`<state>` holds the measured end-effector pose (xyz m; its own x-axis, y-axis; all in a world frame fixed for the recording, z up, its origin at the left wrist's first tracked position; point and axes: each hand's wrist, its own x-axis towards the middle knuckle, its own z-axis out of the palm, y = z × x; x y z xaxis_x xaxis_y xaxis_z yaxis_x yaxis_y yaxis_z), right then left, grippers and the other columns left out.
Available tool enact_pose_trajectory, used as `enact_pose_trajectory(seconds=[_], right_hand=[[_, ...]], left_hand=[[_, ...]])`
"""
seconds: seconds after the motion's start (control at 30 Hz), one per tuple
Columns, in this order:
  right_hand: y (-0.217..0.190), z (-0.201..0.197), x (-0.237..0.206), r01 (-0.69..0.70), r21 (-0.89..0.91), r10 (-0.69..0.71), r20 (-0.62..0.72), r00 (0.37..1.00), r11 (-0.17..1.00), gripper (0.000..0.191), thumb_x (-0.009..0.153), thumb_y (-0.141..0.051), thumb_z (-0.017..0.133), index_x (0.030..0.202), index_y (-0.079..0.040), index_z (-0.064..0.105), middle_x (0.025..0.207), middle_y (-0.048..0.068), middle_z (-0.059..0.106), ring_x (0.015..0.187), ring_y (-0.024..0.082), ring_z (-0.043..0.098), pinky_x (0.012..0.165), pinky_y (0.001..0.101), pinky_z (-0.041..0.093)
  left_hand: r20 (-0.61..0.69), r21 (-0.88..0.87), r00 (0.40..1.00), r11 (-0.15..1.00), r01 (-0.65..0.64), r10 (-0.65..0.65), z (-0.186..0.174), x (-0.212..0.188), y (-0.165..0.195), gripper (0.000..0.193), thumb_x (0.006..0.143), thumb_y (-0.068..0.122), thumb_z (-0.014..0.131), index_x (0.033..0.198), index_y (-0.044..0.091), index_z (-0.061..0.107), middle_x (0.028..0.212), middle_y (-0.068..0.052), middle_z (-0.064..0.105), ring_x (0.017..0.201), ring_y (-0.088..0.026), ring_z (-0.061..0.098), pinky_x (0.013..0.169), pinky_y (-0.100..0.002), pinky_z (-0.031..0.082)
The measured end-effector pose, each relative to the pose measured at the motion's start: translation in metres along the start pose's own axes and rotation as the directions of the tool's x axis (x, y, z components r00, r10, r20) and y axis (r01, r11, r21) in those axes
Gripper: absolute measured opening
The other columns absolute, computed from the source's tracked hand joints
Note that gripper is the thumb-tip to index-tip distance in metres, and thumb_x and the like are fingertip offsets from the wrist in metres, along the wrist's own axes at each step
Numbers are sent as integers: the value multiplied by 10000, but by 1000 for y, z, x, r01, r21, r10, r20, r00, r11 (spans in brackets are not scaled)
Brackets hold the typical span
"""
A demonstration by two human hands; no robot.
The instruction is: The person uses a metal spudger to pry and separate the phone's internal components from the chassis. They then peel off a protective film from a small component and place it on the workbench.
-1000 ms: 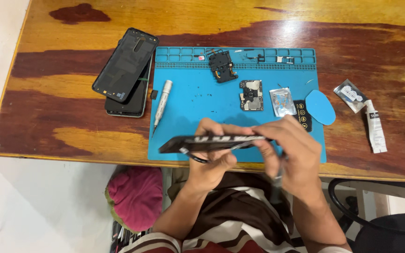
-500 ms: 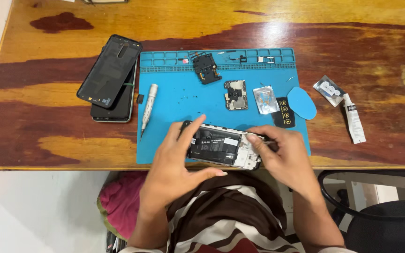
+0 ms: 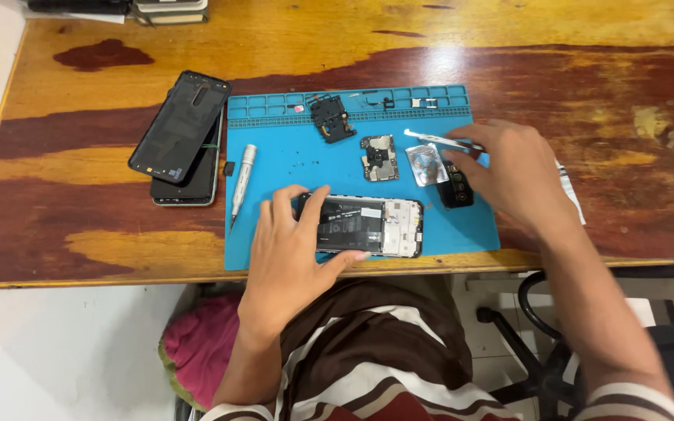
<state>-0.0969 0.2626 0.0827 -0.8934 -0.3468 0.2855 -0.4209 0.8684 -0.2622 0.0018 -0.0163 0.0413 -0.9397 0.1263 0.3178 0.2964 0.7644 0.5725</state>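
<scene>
Your black phone screen (image 3: 189, 175) lying on the counter (image 3: 79, 234) left of the mat, dark back cover (image 3: 179, 127) stacked over it

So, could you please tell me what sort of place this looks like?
Probably a phone-repair bench: a blue repair mat on a wooden table, an opened phone under the left hand, and a circuit board beside a screwdriver.

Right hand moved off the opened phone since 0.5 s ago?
Yes. The right hand has left the opened phone and gone up and right over the blue mat, now holding tweezers near the loose parts.
</scene>
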Motion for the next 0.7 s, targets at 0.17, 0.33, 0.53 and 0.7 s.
enact_pose_trajectory(seconds=[0.17,0.33,0.53,0.7], right_hand=[[15,20,9,103,96,-110,64,992,990,228,877,-211,795,1055,-68,790,918,159,739,807,336,703,716,439,542],[25,27,6,55,152,-54,-10,999,987,187,896,-169,787,1029,-38,778,961,161,729,831,333,699,728,429,547],[27,13,-3,8,176,-44,206,978,984,460,785,-293,854,1186,-87,759,971,132,686,840,278,654,710,421,531],[15,7,-12,23,195,-65,210,976,981,456,758,-298,875,1127,-61,751,1010,125,656,914,248,630,756,404,519]], left_hand=[[-65,55,998,998,8,-4,1,-10,7,878,688,518,878,1342,3,598,1276,-188,554,1082,-393,466,928,-501,433],[-152,77,988,997,-15,27,5,-17,12,918,701,533,871,1394,3,583,1316,-168,584,1136,-385,457,997,-511,401],[-132,71,991,997,13,-4,10,-23,16,957,692,529,873,1422,-2,556,1370,-141,587,1126,-381,447,999,-513,390],[-143,70,990,997,10,1,7,-29,25,945,698,515,873,1427,9,548,1409,-183,554,1178,-388,441,975,-521,381]])
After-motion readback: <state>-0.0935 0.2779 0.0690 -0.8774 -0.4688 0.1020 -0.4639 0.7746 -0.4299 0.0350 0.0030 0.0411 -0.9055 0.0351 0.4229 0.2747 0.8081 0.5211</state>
